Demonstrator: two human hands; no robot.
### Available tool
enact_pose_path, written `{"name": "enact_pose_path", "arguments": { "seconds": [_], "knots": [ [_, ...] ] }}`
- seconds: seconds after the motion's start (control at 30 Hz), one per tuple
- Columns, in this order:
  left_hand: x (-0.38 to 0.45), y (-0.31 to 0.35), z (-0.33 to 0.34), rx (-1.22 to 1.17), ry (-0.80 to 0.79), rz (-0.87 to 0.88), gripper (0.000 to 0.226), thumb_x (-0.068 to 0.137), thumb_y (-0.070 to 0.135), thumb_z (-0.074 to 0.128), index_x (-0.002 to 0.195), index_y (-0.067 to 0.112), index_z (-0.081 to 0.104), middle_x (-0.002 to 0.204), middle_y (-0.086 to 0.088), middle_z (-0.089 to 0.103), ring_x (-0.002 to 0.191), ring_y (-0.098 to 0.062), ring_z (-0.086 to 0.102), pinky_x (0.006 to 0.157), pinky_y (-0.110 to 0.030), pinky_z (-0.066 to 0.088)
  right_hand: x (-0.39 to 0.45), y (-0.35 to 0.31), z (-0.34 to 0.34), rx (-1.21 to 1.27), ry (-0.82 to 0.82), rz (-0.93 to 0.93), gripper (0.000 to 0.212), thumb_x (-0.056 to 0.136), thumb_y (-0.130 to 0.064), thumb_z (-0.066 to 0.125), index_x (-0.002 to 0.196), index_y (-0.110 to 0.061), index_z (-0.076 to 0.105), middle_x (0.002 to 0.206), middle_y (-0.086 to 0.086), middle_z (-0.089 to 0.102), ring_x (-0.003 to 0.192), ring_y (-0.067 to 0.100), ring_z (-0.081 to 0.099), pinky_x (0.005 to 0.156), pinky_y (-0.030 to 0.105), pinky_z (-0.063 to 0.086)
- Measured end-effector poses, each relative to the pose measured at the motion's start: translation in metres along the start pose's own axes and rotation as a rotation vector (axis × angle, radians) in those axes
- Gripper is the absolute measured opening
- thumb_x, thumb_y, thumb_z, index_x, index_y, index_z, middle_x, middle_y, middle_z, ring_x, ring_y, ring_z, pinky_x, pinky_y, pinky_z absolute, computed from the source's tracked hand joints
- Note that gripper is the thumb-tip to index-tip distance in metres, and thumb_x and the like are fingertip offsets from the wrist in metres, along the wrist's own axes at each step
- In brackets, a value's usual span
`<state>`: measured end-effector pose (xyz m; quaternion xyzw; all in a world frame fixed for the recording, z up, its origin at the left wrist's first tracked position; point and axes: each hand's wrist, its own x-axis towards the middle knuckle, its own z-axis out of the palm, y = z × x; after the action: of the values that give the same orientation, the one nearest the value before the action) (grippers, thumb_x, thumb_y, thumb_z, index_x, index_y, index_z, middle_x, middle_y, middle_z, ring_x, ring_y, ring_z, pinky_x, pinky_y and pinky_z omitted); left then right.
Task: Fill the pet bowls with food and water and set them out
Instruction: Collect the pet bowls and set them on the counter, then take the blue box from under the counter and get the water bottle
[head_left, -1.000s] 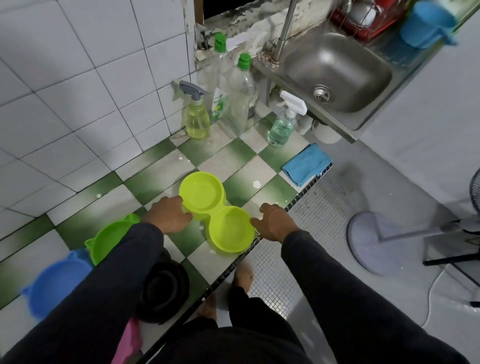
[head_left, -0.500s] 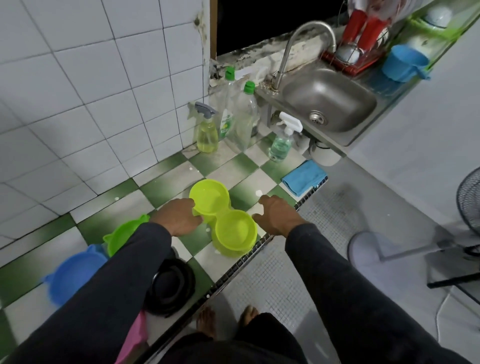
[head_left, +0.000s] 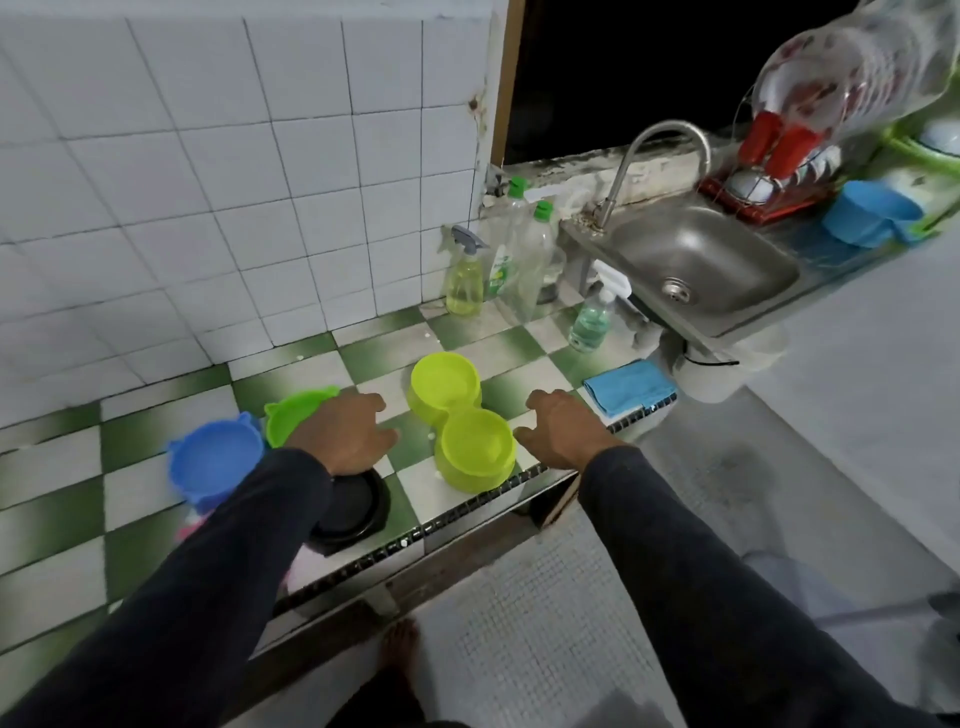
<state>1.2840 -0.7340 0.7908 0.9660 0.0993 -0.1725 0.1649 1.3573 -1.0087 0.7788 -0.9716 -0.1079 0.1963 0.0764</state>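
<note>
From the head view, a lime double bowl was seen sitting on the green and white checked table, near its front edge. Both of its cups looked empty.

The left hand was held just beside the double bowl, on its left. The right hand was held just beside it, on its right. The fingers of both hands were spread and loose, and nothing was gripped. Half a second before, both hands had been placed right against the sides of the double bowl. Now a small gap could be seen on each side, so the bowl had been let go and left standing on the table.

More bowls were seen to the left of the double bowl: a green bowl, a blue bowl further left, and a black bowl partly hidden under the left arm. A blue cloth was laid to the right of the double bowl. Behind it, some bottles were stood by the wall. A sink with a tap was seen behind it and to the right.

No food or water could be seen in any bowl. So it was judged that the filling was not yet begun.
</note>
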Motion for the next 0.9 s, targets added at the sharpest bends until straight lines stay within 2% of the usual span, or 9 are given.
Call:
{"name": "enact_pose_path", "arguments": {
  "seconds": [0.17,0.27,0.37,0.43,0.53,0.57,0.7,0.83,0.9],
  "knots": [
    [-0.064,-0.005,0.015,-0.036,0.045,-0.052,0.051,0.1,0.042,0.061,0.143,0.015,0.056,0.147,-0.015,0.056,0.132,-0.037,0.053,0.108,-0.042,0.045,-0.035,-0.01,0.006,-0.032,-0.002,-0.077,0.055,0.094,-0.046,0.058,0.137,-0.013,0.05,0.136,0.018,0.053,0.126,0.038,0.05,0.104,0.048,0.045],
    [-0.098,-0.02,0.022,-0.041,0.061,-0.071,0.038,0.099,0.043,0.059,0.125,0.016,0.064,0.121,-0.011,0.068,0.106,-0.031,0.064,0.09,-0.04,0.053,-0.057,-0.025,0.014,-0.042,-0.015,-0.12,0.056,0.095,-0.045,0.059,0.14,-0.014,0.049,0.138,0.017,0.051,0.127,0.038,0.049,0.104,0.049,0.045],
    [-0.131,-0.037,0.028,-0.019,0.097,-0.113,0.027,0.098,0.046,0.056,0.107,0.021,0.062,0.1,-0.004,0.066,0.087,-0.024,0.06,0.077,-0.037,0.048,-0.076,-0.047,0.022,-0.091,-0.011,-0.174,0.055,0.095,-0.045,0.058,0.14,-0.015,0.048,0.139,0.016,0.051,0.128,0.038,0.049,0.103,0.048,0.044],
    [-0.153,-0.051,0.03,0.005,0.117,-0.164,0.029,0.097,0.049,0.055,0.109,0.024,0.061,0.103,-0.003,0.063,0.091,-0.027,0.059,0.081,-0.039,0.05,-0.089,-0.065,0.028,-0.132,-0.003,-0.218,0.053,0.096,-0.045,0.057,0.139,-0.016,0.048,0.137,0.016,0.051,0.127,0.038,0.049,0.102,0.048,0.044],
    [-0.18,-0.076,0.036,0.038,0.099,-0.19,0.054,0.089,0.065,0.036,0.12,0.029,0.062,0.121,-0.003,0.066,0.105,-0.031,0.063,0.09,-0.044,0.054,-0.106,-0.094,0.039,-0.197,-0.001,-0.272,0.05,0.097,-0.044,0.055,0.137,-0.015,0.048,0.133,0.015,0.05,0.125,0.039,0.047,0.101,0.049,0.041],
    [-0.191,-0.084,0.037,0.033,0.093,-0.193,0.056,0.091,0.063,0.035,0.126,0.028,0.061,0.126,-0.005,0.066,0.107,-0.032,0.063,0.092,-0.043,0.054,-0.111,-0.105,0.043,-0.208,0.0,-0.289,0.048,0.097,-0.043,0.055,0.135,-0.015,0.049,0.132,0.015,0.05,0.125,0.039,0.047,0.101,0.05,0.041],
    [-0.236,-0.108,0.034,-0.029,0.117,-0.27,0.05,0.101,0.044,0.054,0.144,0.018,0.053,0.14,-0.009,0.059,0.119,-0.028,0.06,0.098,-0.039,0.05,-0.131,-0.149,0.061,-0.213,-0.019,-0.354,0.046,0.096,-0.041,0.056,0.134,-0.015,0.05,0.135,0.015,0.049,0.128,0.039,0.044,0.103,0.051,0.038],
    [-0.277,-0.155,0.047,-0.043,0.1,-0.362,0.055,0.101,0.049,0.053,0.149,0.023,0.049,0.148,-0.008,0.053,0.132,-0.03,0.052,0.107,-0.045,0.046,-0.156,-0.197,0.087,-0.228,-0.042,-0.398,0.046,0.094,-0.043,0.058,0.132,-0.016,0.051,0.135,0.016,0.051,0.126,0.039,0.049,0.102,0.048,0.042],
    [-0.3,-0.183,0.054,-0.035,0.091,-0.388,0.055,0.099,0.053,0.053,0.147,0.025,0.049,0.147,-0.008,0.052,0.131,-0.032,0.051,0.107,-0.051,0.046,-0.171,-0.221,0.102,-0.233,-0.054,-0.415,0.049,0.094,-0.044,0.058,0.134,-0.016,0.051,0.139,0.015,0.05,0.126,0.038,0.049,0.102,0.047,0.043]
  ]
}}
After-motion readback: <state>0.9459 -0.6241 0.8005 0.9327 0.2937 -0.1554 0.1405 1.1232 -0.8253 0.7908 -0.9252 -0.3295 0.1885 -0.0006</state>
